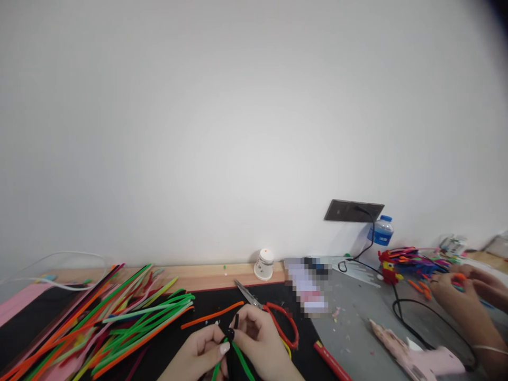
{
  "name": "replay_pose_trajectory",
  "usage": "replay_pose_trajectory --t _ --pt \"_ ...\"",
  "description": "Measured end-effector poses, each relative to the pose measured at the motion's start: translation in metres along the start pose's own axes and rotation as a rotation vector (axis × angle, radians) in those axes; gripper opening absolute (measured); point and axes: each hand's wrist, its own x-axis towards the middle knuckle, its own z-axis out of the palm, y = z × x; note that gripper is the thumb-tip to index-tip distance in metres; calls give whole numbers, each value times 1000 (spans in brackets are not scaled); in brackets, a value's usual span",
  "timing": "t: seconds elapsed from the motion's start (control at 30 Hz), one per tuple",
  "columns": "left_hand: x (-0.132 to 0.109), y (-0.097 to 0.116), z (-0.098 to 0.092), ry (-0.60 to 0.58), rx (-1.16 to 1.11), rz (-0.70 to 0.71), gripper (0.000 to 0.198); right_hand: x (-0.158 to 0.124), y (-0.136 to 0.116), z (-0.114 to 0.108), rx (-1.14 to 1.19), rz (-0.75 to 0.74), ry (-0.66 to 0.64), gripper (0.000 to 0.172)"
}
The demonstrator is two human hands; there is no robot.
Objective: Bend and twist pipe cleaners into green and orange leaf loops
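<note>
My left hand (200,354) is closed at the bottom middle, its thumb and fingertips pinching a green pipe cleaner (242,361) near its top. From the other side my right hand (260,338) is closed on a black piece (230,334) where it meets the green stems. The black piece looks fuzzy like pipe cleaner, but its exact shape is partly hidden by my fingers. Two green ends hang down between the hands. Just behind my right hand lie scissors (282,320) with red handles. An orange pipe cleaner (212,315) rests on the black mat (159,352) behind my left hand.
Many coloured pipe cleaners (130,328) are heaped at left. A white cup (264,264) stands by the wall. Rightward are a red stick-like tool (331,360), a pink glue gun (420,357) with a black cable, a bottle (381,230), and another person's hands (456,293).
</note>
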Motion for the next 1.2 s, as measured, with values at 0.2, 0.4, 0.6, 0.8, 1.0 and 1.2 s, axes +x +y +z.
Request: replay_pose_trajectory --t 0.2,0.4,0.6,0.8,1.0,1.2 --pt "-5 5 7 124 124 158 30 -4 -6 1 -302 -126 140 3" --pt "-9 8 10 162 209 208 27 -3 4 0 -319 -100 149 18" --pt "-10 13 10 144 152 179 28 1 6 5 78 81 93 26" --pt "-8 15 6 101 88 143 30 4 5 7 374 248 34 39" --pt "-6 11 2 113 43 158 32 5 0 2 214 142 69 33" --pt "-2 5 -1 74 -14 163 32 -1 -14 8 160 124 -19 25"
